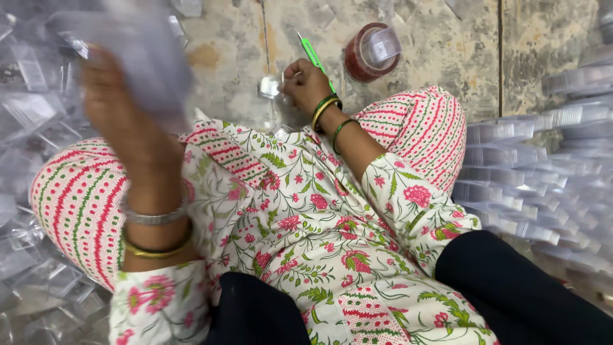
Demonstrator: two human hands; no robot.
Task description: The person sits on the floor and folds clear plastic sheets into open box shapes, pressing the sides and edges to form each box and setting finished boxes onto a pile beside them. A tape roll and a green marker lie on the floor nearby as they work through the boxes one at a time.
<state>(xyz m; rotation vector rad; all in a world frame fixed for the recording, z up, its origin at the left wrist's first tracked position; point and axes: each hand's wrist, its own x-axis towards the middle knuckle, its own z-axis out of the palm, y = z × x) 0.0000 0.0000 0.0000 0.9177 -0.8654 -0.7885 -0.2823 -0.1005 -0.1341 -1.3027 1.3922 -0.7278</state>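
While blurred, left hand (118, 105) fingers gripping clear plastic packs (137, 48); right hand (306, 83) fingers pinching clear box (270, 87).

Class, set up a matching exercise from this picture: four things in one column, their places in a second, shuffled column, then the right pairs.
Things:
1 green cutter
2 roll of brown tape
3 stacked clear boxes
4 blurred clear packet

Places:
A on the floor, top centre
B raised in the left hand
C in the right hand
D piled at the right edge

Pairs: 1-C, 2-A, 3-D, 4-B
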